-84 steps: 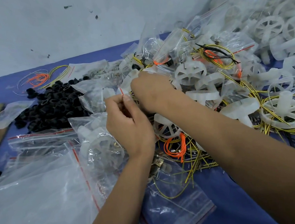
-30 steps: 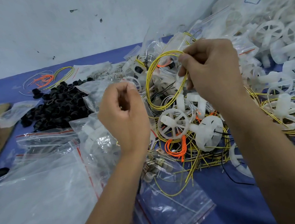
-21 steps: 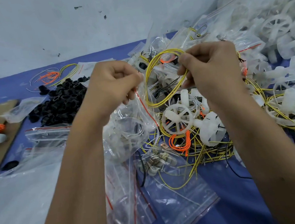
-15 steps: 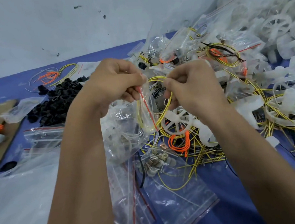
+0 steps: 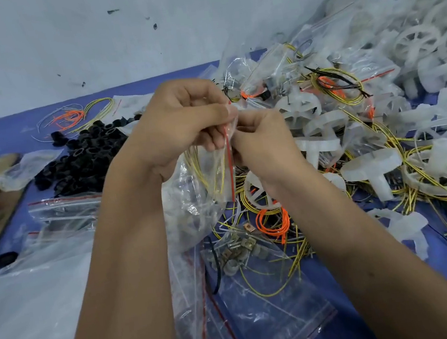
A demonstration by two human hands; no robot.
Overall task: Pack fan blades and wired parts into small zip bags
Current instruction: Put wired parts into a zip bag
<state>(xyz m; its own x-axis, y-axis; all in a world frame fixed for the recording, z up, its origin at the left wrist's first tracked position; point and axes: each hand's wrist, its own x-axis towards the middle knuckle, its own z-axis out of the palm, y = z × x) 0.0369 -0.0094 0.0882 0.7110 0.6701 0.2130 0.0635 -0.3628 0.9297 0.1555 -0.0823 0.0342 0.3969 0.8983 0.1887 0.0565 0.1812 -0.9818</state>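
My left hand (image 5: 182,120) pinches the red-striped mouth of a small clear zip bag (image 5: 192,201) and holds it up off the table. A coil of yellow wire (image 5: 205,168) lies inside the bag, together with pale parts I cannot make out. My right hand (image 5: 264,141) is closed at the same bag mouth, fingertips against the red zip strip. Loose white fan blades (image 5: 371,165) and yellow wire coils (image 5: 444,193) lie heaped to the right of both hands.
A pile of black rings (image 5: 85,155) sits at left on the blue table (image 5: 440,269). Empty zip bags (image 5: 64,211) lie at lower left, one bag of small metal clips (image 5: 243,248) below my hands. Orange wire (image 5: 271,222) lies nearby. Bagged fan blades (image 5: 412,42) rise at back right.
My right hand picked a yellow wire coil out of the pile and pushed it into the bag. My left hand lifted the bag. Both hands now meet at its mouth.
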